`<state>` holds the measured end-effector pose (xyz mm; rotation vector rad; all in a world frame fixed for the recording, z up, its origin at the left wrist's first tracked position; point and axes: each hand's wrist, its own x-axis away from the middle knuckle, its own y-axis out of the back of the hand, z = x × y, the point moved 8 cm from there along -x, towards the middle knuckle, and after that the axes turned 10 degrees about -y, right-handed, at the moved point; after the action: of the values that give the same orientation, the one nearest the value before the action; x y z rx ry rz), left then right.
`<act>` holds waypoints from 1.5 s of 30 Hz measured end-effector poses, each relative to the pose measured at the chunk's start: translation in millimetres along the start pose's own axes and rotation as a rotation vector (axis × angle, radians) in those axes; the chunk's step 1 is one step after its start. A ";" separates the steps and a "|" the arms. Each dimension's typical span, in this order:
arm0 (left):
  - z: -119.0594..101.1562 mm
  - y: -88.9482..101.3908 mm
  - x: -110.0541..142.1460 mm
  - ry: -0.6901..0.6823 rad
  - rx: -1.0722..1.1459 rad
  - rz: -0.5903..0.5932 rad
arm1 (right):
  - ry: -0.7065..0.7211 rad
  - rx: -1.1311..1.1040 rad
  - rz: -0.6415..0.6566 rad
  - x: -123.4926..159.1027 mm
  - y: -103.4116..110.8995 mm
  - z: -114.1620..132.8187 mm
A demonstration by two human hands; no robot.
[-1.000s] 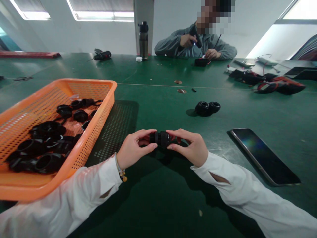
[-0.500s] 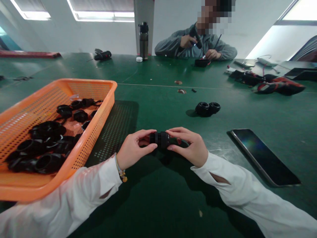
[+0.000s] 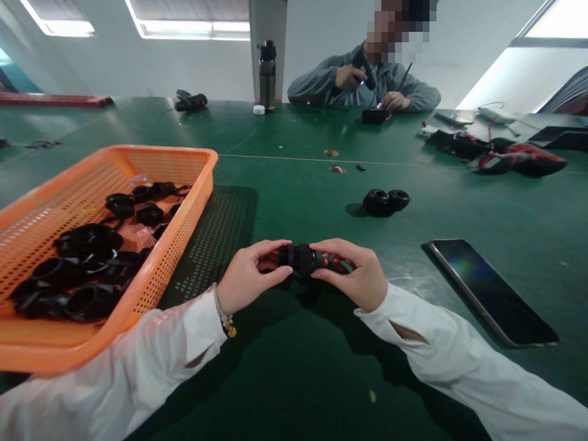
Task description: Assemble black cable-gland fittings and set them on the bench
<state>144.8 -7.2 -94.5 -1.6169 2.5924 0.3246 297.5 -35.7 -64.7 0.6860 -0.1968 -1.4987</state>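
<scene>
Between my two hands, low over the green table [image 3: 275,380], is a black ribbed cylindrical fitting [image 3: 299,259] lying sideways. My left hand [image 3: 252,272] grips its left end between thumb and fingers. At the other end, my right hand [image 3: 356,269] pinches the collar with thumb and fingertips. The fitting's inner details are too dark to make out. Farther back, two black ring-shaped parts [image 3: 386,202] sit side by side on the table.
On the left stands an orange perforated basket [image 3: 209,177] with several black fittings [image 3: 89,242]. A phone [image 3: 491,291] lies at right. Across the table a person in a grey sleeve [image 3: 316,79] holds a tool. A bottle [image 3: 267,76] and wired parts [image 3: 519,156] are at the back.
My right hand's fingers have shifted slightly around the right end of the fitting. The left hand and the fitting stay almost in the same place.
</scene>
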 end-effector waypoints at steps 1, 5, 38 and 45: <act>-0.1 -0.1 0.0 0.000 -0.001 0.000 | -0.001 0.002 0.002 -0.1 -0.1 -0.2; 0.1 -0.4 -0.1 0.003 0.001 -0.001 | -0.001 -0.010 0.002 -0.1 0.1 -0.5; -1.3 -0.6 0.2 -0.007 -0.010 0.005 | 0.027 0.019 0.004 -0.3 0.2 1.4; 2.0 0.1 0.0 0.027 0.021 -0.004 | 0.026 -0.037 0.043 -0.1 -2.2 -1.5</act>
<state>144.5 -6.7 -96.4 -1.6313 2.6024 0.2765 296.5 -35.0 -67.0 0.6676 -0.1628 -1.4480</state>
